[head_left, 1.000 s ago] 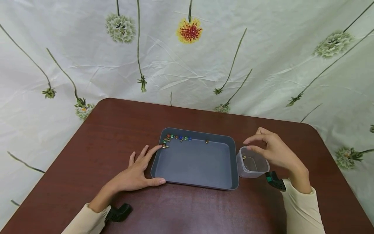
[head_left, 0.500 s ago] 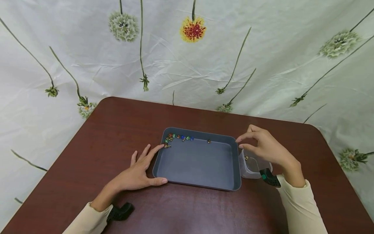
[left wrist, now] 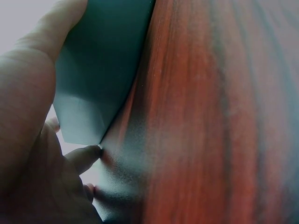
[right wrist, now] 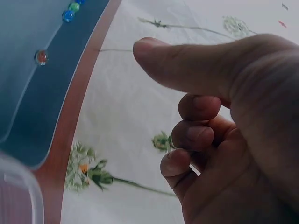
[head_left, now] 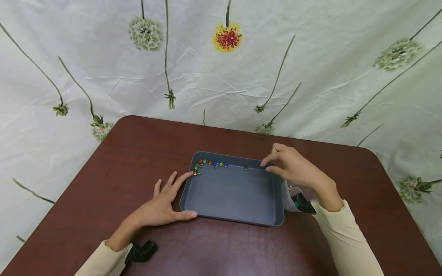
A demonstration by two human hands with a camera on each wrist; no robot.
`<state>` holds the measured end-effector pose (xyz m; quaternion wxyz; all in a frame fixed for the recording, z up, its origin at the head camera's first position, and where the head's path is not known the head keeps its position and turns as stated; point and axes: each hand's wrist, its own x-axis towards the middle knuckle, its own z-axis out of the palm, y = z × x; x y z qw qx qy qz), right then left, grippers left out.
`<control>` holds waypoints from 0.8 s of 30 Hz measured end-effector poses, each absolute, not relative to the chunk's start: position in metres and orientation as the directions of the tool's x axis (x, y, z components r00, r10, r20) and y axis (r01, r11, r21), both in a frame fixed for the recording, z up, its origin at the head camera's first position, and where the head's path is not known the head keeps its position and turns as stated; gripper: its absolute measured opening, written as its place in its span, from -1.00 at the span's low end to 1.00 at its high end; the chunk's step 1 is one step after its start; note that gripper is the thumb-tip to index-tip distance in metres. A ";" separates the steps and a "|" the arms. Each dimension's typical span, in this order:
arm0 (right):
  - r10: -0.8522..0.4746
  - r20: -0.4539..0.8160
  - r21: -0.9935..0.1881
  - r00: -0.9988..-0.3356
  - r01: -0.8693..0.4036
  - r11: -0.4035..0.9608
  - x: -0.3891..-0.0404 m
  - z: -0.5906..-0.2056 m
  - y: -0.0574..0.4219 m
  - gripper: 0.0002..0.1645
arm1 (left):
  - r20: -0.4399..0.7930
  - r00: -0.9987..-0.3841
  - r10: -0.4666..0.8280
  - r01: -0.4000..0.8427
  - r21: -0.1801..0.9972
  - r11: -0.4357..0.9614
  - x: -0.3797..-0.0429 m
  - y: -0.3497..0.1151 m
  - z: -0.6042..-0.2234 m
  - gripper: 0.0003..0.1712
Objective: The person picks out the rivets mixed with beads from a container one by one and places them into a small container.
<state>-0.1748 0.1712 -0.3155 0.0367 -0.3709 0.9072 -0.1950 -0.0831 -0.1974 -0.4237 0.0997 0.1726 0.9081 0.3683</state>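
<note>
My left hand (head_left: 160, 205) rests at the left end of a grey tray (head_left: 235, 195), its thumb at the front rim and forefinger at the left rim. The left wrist view shows the thumb against the tray's outer wall. Over the tray's far right corner hovers my right hand (head_left: 298, 168), thumb and forefinger apart with nothing visible between them; its other fingers are curled. A lone amber marble (head_left: 246, 168) lies left of those fingertips, by the far wall. Several coloured marbles (head_left: 215, 163) and small brass-coloured pieces (head_left: 197, 173) gather around the far left corner.
A clear plastic tub (head_left: 288, 199) stands against the tray's right side, partly hidden by my right wrist; a small brass-coloured piece (head_left: 290, 187) is inside. The brown table (head_left: 155, 142) ends at a flowered cloth (head_left: 193, 76) behind.
My right hand has moved left from above the tub to over the tray's far right corner. The left hand and the marbles stay where they were.
</note>
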 end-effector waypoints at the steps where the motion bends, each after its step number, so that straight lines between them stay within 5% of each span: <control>1: -0.692 0.078 -0.380 -0.718 -0.663 0.645 -0.175 -0.316 0.168 -0.76 | -0.051 -0.920 0.388 0.243 0.704 0.668 -0.083 -0.198 -0.424 0.20; 24: -0.744 -0.023 -0.408 -0.668 -0.673 0.617 -0.185 -0.326 0.111 -0.78 | -0.028 -0.918 0.396 0.263 0.704 0.660 -0.083 -0.199 -0.424 0.18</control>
